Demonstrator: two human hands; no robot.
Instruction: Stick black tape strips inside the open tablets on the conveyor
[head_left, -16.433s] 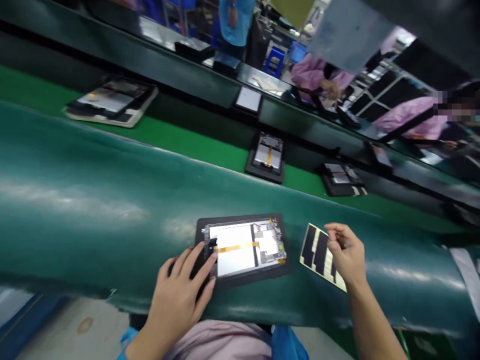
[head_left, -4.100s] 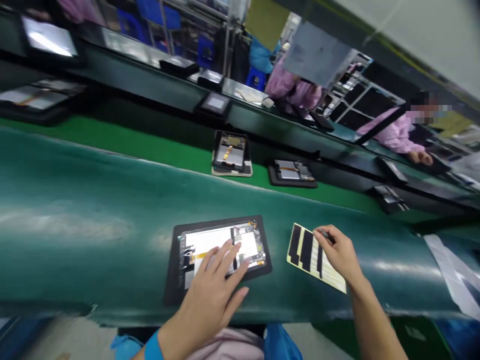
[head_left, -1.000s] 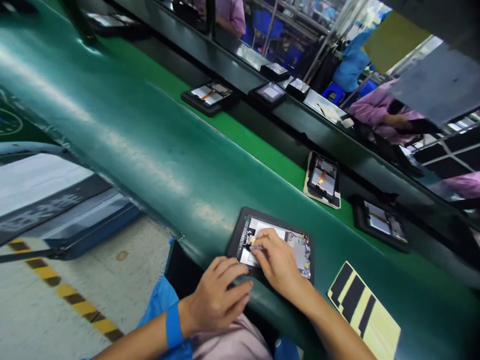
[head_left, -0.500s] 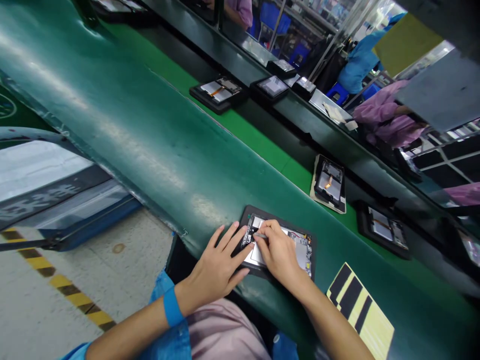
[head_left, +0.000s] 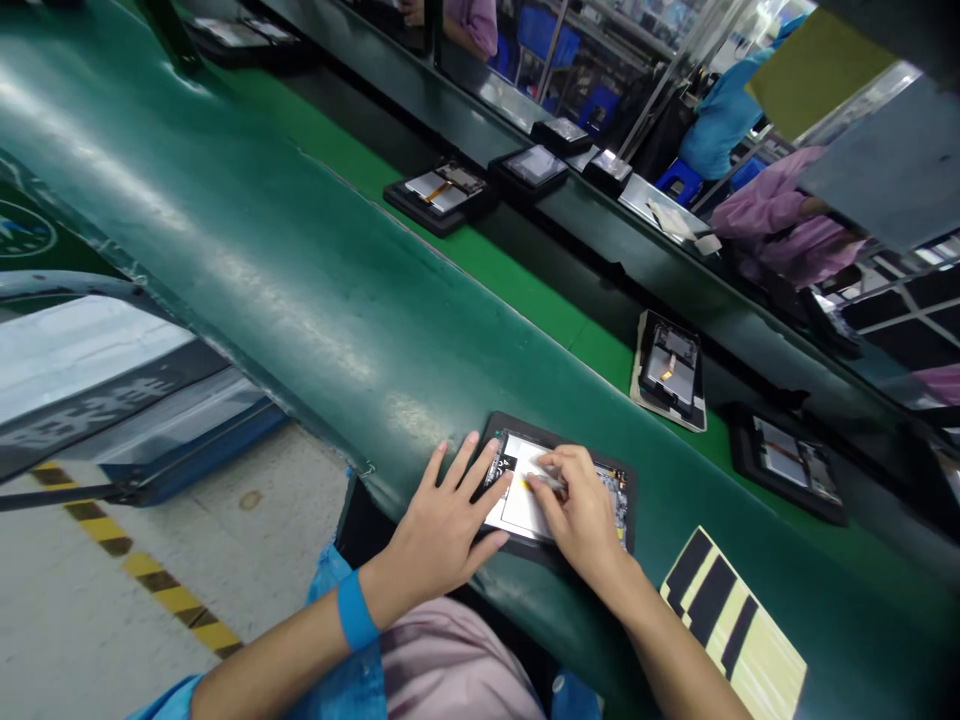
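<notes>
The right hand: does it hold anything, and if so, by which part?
The right hand holds a slim grey thing in a pinch; which part is gripped cannot be told.

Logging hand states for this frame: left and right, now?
Left hand: open, spread over one edge of the opened tablet.
Right hand: closed, pinching a slim gray item; exact kind unclear.

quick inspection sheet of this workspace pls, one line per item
Surface: shiny dark green rounded worktop
Job's things: opened rectangular tablet with white panel; pale yellow card with black strips
Clutter: pale paper-like scrap, far side
Grip: left hand spread over tablet's left end; right hand pinching thin greyish item, blurred
Cables: orange flat ribbon on another open tablet
Surroundings: co-worker's pink sleeve; yellow-and-black floor tape
</notes>
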